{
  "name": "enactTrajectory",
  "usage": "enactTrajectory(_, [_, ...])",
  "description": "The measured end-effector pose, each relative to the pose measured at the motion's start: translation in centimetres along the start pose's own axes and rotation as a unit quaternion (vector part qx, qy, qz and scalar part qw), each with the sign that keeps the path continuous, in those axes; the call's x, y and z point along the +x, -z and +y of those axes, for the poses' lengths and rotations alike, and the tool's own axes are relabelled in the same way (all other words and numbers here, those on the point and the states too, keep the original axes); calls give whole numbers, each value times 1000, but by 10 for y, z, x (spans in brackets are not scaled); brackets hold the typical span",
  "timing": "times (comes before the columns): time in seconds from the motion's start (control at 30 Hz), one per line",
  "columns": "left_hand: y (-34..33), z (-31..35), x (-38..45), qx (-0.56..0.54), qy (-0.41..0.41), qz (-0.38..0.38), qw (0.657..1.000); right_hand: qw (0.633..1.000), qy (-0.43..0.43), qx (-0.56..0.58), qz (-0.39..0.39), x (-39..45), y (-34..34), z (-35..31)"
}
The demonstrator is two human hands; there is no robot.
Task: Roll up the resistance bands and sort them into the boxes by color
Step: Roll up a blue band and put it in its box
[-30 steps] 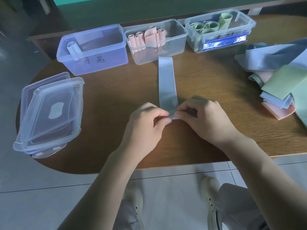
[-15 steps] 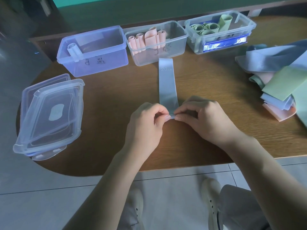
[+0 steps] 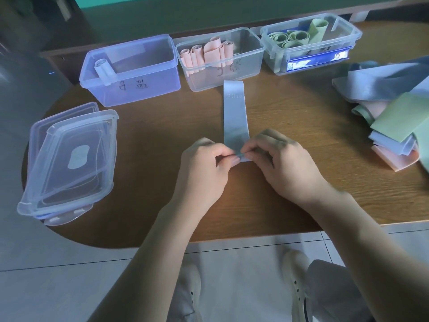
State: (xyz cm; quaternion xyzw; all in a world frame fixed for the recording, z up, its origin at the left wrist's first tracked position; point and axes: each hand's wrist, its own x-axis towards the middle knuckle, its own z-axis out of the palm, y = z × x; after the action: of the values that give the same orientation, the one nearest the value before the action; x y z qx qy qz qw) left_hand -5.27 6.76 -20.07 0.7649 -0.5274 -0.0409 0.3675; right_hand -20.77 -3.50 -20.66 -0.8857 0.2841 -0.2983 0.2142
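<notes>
A light blue resistance band (image 3: pixel 234 112) marked "20 LB" lies flat on the wooden table, stretching away from me. My left hand (image 3: pixel 204 170) and my right hand (image 3: pixel 283 166) both pinch its near end, where a small fold is turned up. At the back stand three boxes in a row. The bluish box (image 3: pixel 139 87) holds one rolled blue band (image 3: pixel 104 69). The clear middle box (image 3: pixel 253 66) holds several pink rolls (image 3: pixel 204 54). The right box (image 3: pixel 348 40) holds green rolls (image 3: pixel 290 38).
A pile of loose blue, green and pink bands (image 3: pixel 394 117) lies at the table's right. Stacked clear lids (image 3: pixel 69 161) sit at the left, jutting over the rounded table edge. My feet show on the tiled floor below.
Both hands stay at the band's near end; the fingertips have shifted slightly as they work the fold. The band's far end has not moved.
</notes>
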Motion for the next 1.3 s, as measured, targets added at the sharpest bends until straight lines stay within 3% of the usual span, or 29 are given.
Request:
enactTrajectory(0.17, [1,1,2,-48,47,-5,998,999,-8,7,-36,0,5,1])
enactTrajectory(0.4, [0,-1,1,-32,1,9,999,999,-42,-10,-24,6,5,3])
enactTrajectory(0.53, [4,-3,4,-23,4,-17,1000,999,-34,-36,-6,8,1,5])
enactTrajectory(0.7, [2,-3,10,-12,12,4,1000,998,-19,-33,42,8,-5,0])
enactTrajectory(1.0, [-8,-2,14,-32,17,51,998,999,-22,-33,5,12,0,7])
enactTrajectory(1.3, [-10,-4,16,13,2,17,1000,996,-14,-87,10,19,-1,7])
